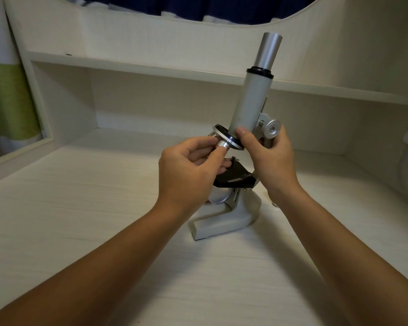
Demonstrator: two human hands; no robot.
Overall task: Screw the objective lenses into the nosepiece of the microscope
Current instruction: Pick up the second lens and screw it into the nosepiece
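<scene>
Here, a grey metal microscope [243,118] stands on a pale wood-grain desk [80,220], its tube leaning up and to the right. The left hand [189,168] pinches a small silver objective lens [222,145], pointing down-left beneath the round silver nosepiece [224,137]. The right hand [271,158] is clasped around the microscope's arm, thumb on the tube. A cream shelf [151,64] runs behind; the left hand hides part of the black stage [236,176].
</scene>
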